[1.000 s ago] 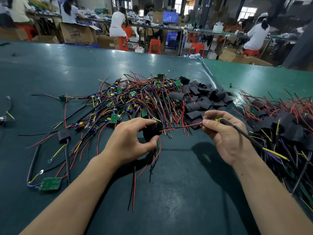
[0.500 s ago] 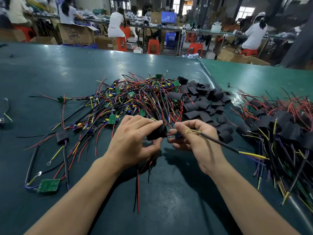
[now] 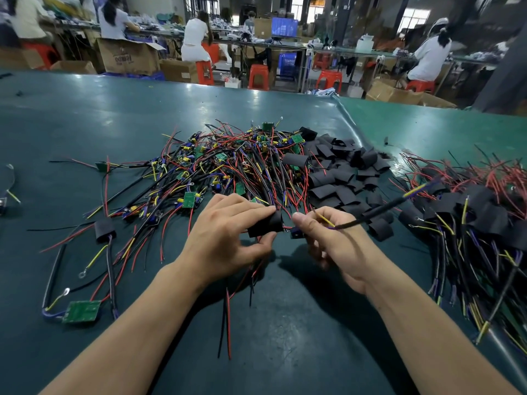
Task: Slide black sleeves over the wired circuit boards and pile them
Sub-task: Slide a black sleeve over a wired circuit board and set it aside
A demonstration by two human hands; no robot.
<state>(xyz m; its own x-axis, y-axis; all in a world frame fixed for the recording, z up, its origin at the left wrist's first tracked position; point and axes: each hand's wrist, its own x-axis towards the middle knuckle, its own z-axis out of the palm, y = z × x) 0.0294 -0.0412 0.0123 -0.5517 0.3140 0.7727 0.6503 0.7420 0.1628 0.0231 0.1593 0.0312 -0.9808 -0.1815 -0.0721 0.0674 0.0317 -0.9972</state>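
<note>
A: Where is the piece?

B: Your left hand point(image 3: 228, 238) pinches the black sleeve point(image 3: 265, 225) between thumb and fingertips; your right hand point(image 3: 336, 243) grips the board's cable point(image 3: 370, 213), the board end at the sleeve's mouth.

A: How will it handle?

B: Likely light and limp. Hold the sleeve's edges open. The counter point(image 3: 285, 337) lies bare toward you; beyond your right hand is the finished pile point(image 3: 470, 212).

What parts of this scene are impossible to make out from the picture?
Head view only:
- The board between the hands: mostly hidden by the right hand and the sleeve, so how far in it sits is unclear.
- The right pile: cut off by the frame's right edge.
- Box lettering: too small to read.
- The left hand hides its palm side.
</note>
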